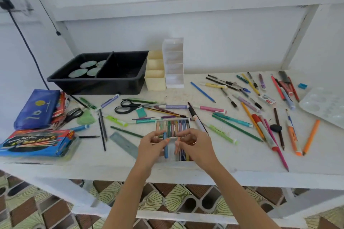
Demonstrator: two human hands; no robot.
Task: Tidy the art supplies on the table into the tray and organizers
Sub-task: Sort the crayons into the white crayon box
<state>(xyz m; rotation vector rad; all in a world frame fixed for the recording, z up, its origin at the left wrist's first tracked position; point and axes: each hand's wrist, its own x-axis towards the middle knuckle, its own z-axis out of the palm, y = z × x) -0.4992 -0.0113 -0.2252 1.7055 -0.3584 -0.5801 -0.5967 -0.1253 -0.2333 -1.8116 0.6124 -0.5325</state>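
A small white box of crayons (173, 126) lies open near the table's front middle. My left hand (151, 145) pinches a blue crayon (165, 148) just in front of the box. My right hand (193, 144) pinches an orange crayon (176, 147) beside it. More crayons lie under my right hand, partly hidden. A black two-part tray (100, 80) stands at the back left with round discs in its left half. A cream organizer (155, 72) and a white organizer (174, 63) stand to the right of the tray.
Pens, pencils and markers (251, 113) lie scattered over the right half. Black scissors (128, 107), a second pair of scissors (72, 114), a grey ruler (123, 143), a blue pouch (38, 108) and a blue pencil pack (37, 142) lie on the left. A paint palette (325, 106) sits far right.
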